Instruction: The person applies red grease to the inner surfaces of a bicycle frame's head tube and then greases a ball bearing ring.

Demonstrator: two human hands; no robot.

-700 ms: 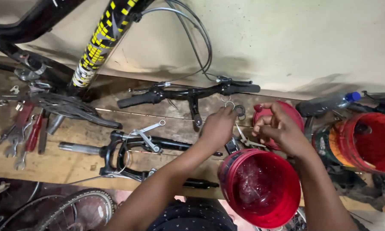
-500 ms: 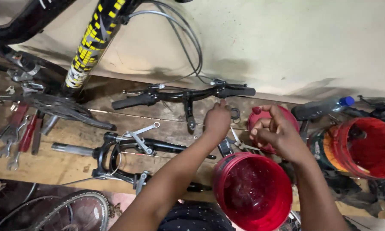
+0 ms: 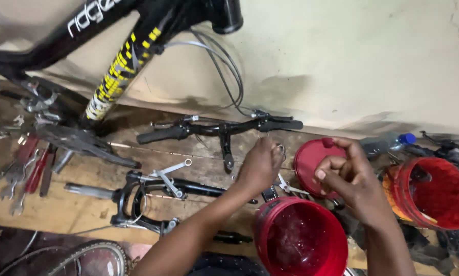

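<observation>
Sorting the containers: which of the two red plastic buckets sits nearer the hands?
The red plastic bucket at bottom centre, directly below both hands; the other red bucket stands farther right.

I am looking into a bicycle repair workshop. A black and yellow bike frame (image 3: 122,61) leans by a stained wall, and a loose handlebar (image 3: 219,129), a suspension fork (image 3: 153,197) and a wheel (image 3: 76,260) lie on the worn wooden floor (image 3: 86,214). Spanners (image 3: 10,179) sit at the left, red buckets (image 3: 301,240) at the right.
</observation>
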